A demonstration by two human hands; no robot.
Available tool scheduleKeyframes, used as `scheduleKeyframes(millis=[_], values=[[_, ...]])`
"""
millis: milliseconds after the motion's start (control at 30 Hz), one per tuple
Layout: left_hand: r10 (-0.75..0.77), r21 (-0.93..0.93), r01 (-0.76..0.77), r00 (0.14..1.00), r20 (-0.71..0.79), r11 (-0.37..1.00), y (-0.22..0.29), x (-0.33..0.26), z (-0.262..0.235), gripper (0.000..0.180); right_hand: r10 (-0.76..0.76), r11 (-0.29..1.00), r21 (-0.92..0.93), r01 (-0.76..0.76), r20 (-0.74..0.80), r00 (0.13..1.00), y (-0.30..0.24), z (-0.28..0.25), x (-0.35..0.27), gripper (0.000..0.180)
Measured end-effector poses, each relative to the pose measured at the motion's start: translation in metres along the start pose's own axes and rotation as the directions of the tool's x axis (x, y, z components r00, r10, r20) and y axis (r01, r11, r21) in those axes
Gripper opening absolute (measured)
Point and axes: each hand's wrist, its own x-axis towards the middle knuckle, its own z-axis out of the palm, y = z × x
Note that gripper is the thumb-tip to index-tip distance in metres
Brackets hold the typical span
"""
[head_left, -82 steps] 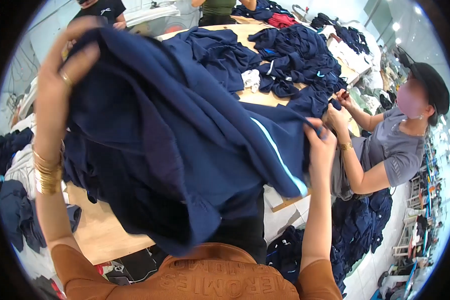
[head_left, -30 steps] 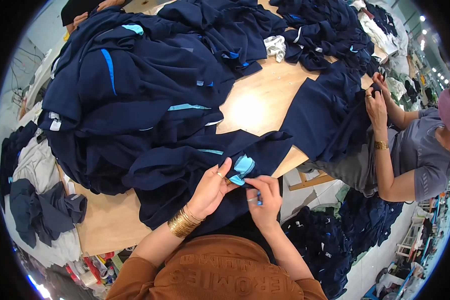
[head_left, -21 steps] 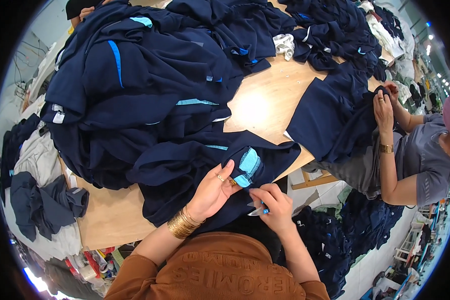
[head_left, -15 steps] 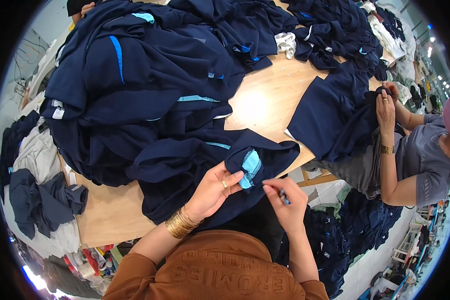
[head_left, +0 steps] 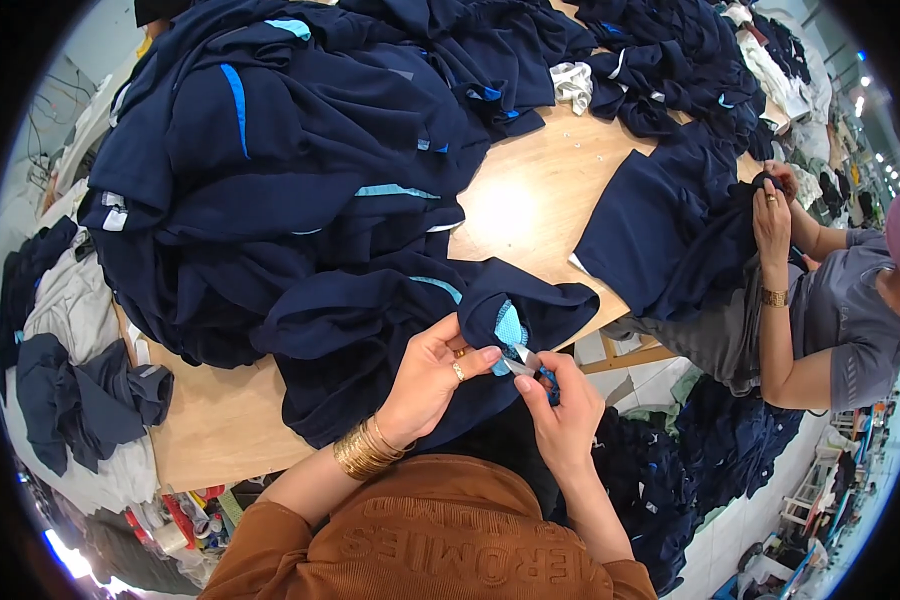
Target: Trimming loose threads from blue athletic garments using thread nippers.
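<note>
My left hand (head_left: 422, 385) pinches the edge of a navy garment (head_left: 555, 305) near its light blue inset (head_left: 510, 325). Between the thumb and fingers of my right hand (head_left: 570, 405) is a pair of thread snips (head_left: 523, 357), with blue on the handle. Its two short metal blades stand apart at the lower end of the light blue fabric, close to my left fingertips. Whether a thread lies between the blades is too small to tell. The rest of the garment hangs over the table edge toward my lap.
A large heap of navy garments (head_left: 270, 180) covers the left of the wooden table (head_left: 510, 200). On the right, a co-worker (head_left: 810, 310) handles another navy garment (head_left: 660, 230). More dark clothes (head_left: 740, 440) lie below the table's right side. A crumpled white cloth (head_left: 572, 85) sits farther back.
My right hand has brought the snips up to the light blue fabric, and their blades now show. My left fingers have shifted slightly around the garment's edge.
</note>
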Motion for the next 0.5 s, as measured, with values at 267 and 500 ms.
scheduleKeyframes(millis=[267, 500], values=[[0.051, 0.034, -0.052, 0.999, 0.008, 0.998, -0.0041, -0.0001, -0.0011, 0.032, -0.197, 0.963, -0.202, 0.177, -0.087, 0.977, 0.0009, 0.0046, 0.0062, 0.025], [0.057, 0.046, -0.057, 0.998, -0.012, 0.997, -0.0023, -0.0007, 0.0025, 0.031, -0.202, 0.958, -0.225, 0.179, -0.084, 0.976, 0.0001, 0.0040, 0.0064, 0.023]])
